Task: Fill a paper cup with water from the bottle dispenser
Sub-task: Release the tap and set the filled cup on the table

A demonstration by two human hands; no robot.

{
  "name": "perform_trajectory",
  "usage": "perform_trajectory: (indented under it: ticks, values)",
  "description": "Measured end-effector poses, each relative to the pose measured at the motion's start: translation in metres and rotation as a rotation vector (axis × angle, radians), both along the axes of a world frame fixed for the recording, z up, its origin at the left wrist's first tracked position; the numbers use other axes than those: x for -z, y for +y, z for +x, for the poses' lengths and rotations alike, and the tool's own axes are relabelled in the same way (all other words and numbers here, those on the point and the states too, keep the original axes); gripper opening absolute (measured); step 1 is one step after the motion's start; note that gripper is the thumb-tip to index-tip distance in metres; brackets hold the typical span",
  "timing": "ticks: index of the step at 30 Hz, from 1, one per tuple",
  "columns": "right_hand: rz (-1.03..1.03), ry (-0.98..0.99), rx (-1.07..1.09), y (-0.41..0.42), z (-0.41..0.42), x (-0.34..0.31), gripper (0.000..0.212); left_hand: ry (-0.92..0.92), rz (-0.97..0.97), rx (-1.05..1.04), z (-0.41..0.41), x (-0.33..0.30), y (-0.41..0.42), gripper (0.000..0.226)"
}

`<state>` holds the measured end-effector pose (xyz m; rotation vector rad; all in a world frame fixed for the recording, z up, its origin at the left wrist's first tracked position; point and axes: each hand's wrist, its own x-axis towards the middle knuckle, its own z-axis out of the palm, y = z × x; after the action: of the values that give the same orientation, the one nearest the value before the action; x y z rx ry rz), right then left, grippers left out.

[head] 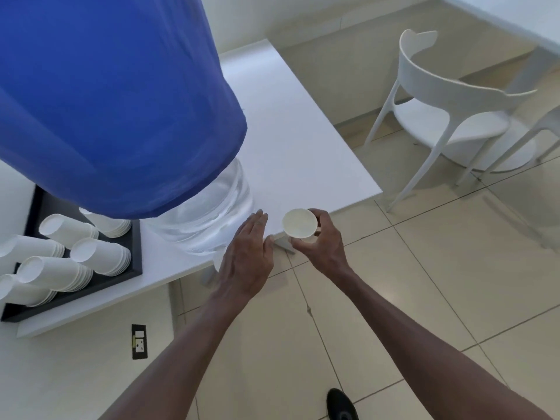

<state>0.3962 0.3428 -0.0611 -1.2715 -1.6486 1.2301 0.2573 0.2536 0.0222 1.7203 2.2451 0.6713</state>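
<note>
Gripping the paper cup (pixel 300 223) in our right hand (pixel 321 241), empty, we're reaching our spread, flat left hand (pixel 247 262) toward the bottle dispenser (pixel 209 213) just left; filling's still ahead.

One paper cup (pixel 300 223) sits in the right hand (pixel 321 242), and one water bottle (pixel 121 101) stands just beyond the left hand (pixel 247 262). Far left of the left hand, one black tray (pixel 133 268) carries about six cup stacks (pixel 100 256). One white chair (pixel 448 116) stands well beyond the right hand.
</note>
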Motion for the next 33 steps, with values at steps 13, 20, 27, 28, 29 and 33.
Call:
perform_trajectory:
  ticks: [13,20,27,28,29,33]
  values:
    - [0.061,-0.032,0.066,0.093,-0.002,-0.015,0.067,0.009,-0.007,-0.04,0.006,0.012,0.043,0.061]
    - [0.042,-0.066,0.084,0.118,-0.011,0.002,0.07,0.011,-0.041,-0.065,-0.004,0.026,0.045,0.062]
    - [0.003,-0.063,0.099,0.128,-0.011,0.012,0.071,0.023,-0.033,-0.066,-0.004,0.028,0.04,0.059]
    - [0.001,-0.062,0.095,0.128,-0.011,0.014,0.071,0.028,-0.027,-0.064,-0.004,0.028,0.039,0.058]
    - [-0.005,-0.063,0.087,0.129,-0.011,0.014,0.072,0.025,-0.025,-0.065,-0.005,0.027,0.038,0.058]
    - [-0.019,-0.111,0.064,0.124,-0.007,0.013,0.089,0.016,-0.026,-0.07,-0.003,0.024,0.029,0.056]
